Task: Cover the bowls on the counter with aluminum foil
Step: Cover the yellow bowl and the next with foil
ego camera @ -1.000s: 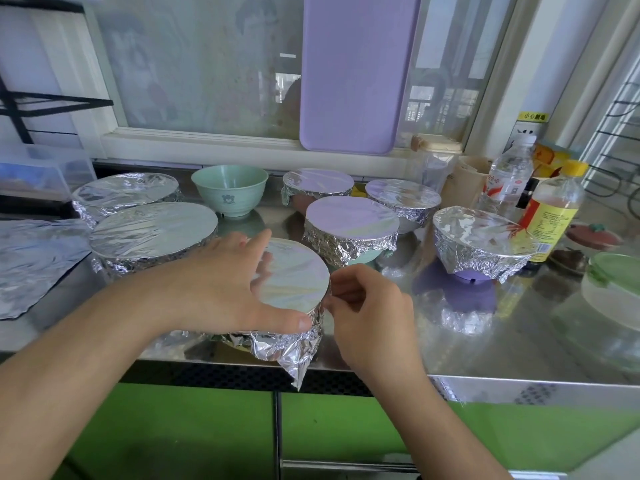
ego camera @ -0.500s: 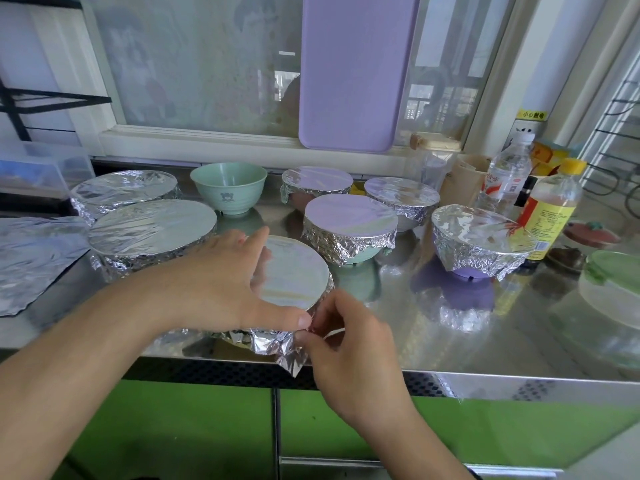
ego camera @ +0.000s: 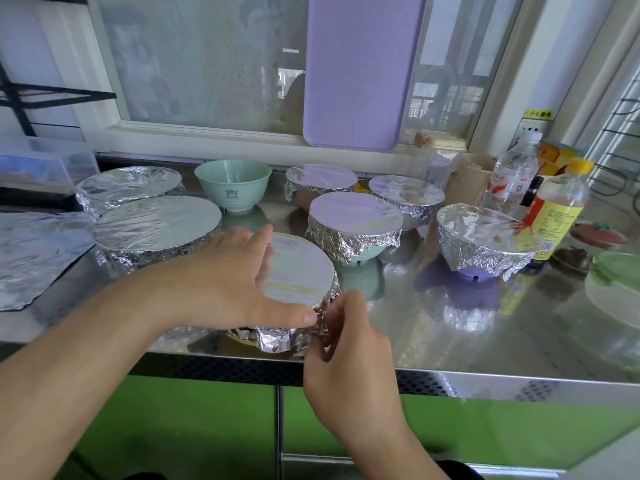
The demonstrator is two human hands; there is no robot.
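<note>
A foil-covered bowl (ego camera: 298, 271) stands at the front edge of the steel counter (ego camera: 433, 334). My left hand (ego camera: 221, 282) lies flat on its foil top, thumb along the near rim. My right hand (ego camera: 343, 337) pinches the crumpled foil at the bowl's right side, pressing it against the wall. Several other foil-covered bowls stand behind, among them one (ego camera: 353, 220) in the middle and one (ego camera: 485, 237) to the right. A green bowl (ego camera: 232, 183) at the back stands uncovered. A loose foil sheet (ego camera: 31, 251) lies at the left.
A purple cutting board (ego camera: 360, 71) leans on the window. A water bottle (ego camera: 512, 174), a yellow-capped bottle (ego camera: 557, 209) and a green-lidded glass container (ego camera: 616, 289) crowd the right side. A clear plastic box (ego camera: 45, 164) sits at the back left.
My right hand moved from the bowl's right rim down to the front right side and tucked the hanging foil flap against the bowl. My left hand stayed on top.
</note>
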